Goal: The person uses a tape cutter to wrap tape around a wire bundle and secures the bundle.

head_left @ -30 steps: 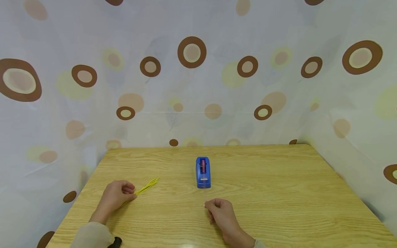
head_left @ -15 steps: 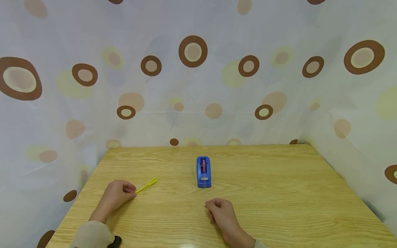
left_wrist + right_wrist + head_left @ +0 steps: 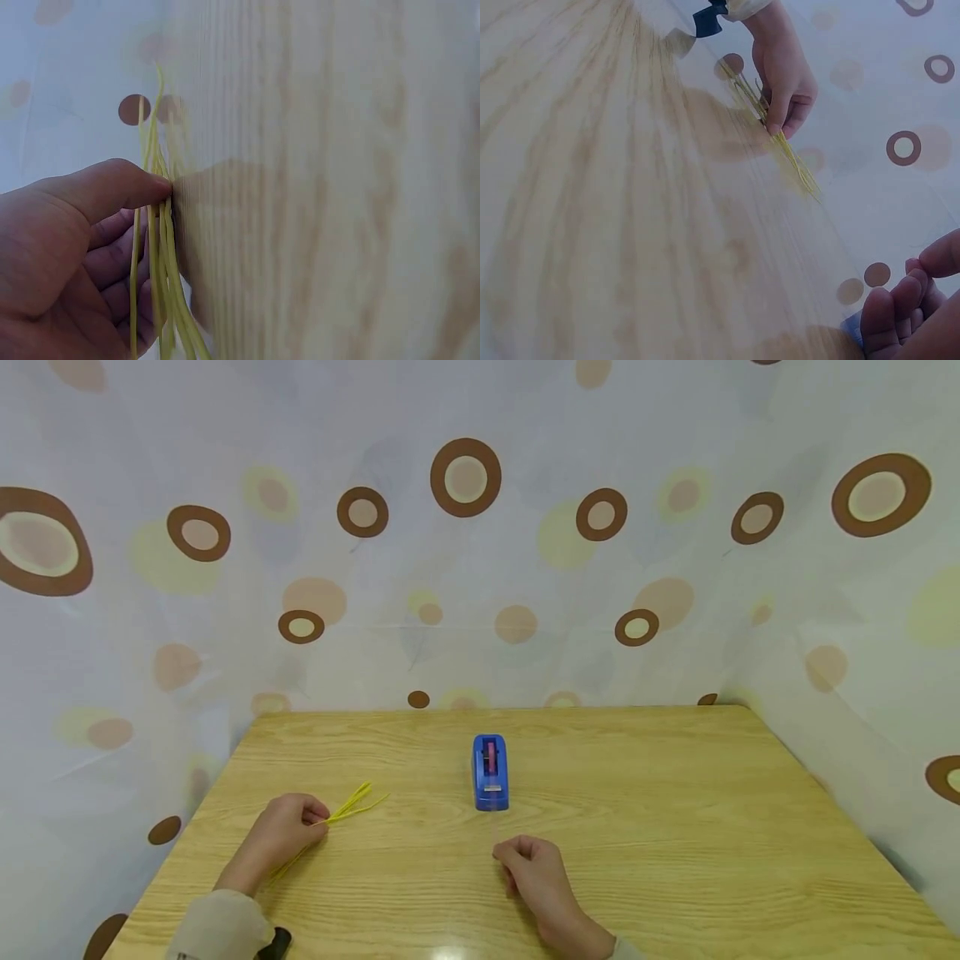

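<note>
A small bundle of thin yellow cords (image 3: 349,808) lies across the table's left half. My left hand (image 3: 279,833) pinches it between thumb and fingers; in the left wrist view several cords (image 3: 171,289) run past the thumb, close to the wood. At the middle stands a blue tape dispenser (image 3: 492,799) with a pinkish roll in it. A clear strip of tape (image 3: 494,829) stretches from its front to my right hand (image 3: 537,872), whose thumb and forefinger pinch the end. The right wrist view shows those fingers (image 3: 911,296) curled at the lower right.
The wood-grain table (image 3: 675,827) reaches back to a pale curtain (image 3: 517,568) printed with brown rings, which also rises along both sides. A black band (image 3: 275,943) shows beside the left sleeve (image 3: 221,927).
The yellow cords have turned slightly in my left hand, and their far ends have spread apart. Cord ends now show behind the left hand. My right hand holds its place with the tape.
</note>
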Demonstrator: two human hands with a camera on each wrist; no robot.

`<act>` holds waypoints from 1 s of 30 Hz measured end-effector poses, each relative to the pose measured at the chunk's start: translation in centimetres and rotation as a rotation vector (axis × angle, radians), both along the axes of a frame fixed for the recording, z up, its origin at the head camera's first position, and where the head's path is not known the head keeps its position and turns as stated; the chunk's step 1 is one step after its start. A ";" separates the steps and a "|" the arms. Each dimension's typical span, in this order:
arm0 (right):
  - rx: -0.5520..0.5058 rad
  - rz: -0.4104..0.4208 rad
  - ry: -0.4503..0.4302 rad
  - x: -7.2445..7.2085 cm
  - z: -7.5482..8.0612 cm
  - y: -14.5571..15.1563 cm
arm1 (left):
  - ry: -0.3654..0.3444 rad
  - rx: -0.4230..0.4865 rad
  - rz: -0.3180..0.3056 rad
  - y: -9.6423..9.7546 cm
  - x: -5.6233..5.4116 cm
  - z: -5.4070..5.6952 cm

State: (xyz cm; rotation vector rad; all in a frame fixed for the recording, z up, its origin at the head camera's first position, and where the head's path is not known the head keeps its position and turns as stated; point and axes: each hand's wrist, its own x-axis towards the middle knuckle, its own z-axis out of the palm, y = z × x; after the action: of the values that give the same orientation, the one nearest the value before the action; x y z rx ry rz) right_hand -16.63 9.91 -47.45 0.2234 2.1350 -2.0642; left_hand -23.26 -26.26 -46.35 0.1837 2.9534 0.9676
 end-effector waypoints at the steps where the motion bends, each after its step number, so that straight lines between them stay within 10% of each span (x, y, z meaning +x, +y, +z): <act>1: -0.001 0.000 0.002 0.0 0.0 0.0 | -0.005 -0.001 -0.003 0.0 0.0 0.0; 30: 0.007 0.002 0.013 0.0 -0.1 0.0 | 0.045 -0.065 -0.035 -1.0 0.1 1.0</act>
State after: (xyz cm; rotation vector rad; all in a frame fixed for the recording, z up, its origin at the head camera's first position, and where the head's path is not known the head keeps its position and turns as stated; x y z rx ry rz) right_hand -16.67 9.94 -47.57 0.2084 2.1497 -2.0629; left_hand -23.12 -27.29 -45.35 0.2585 3.0061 0.8738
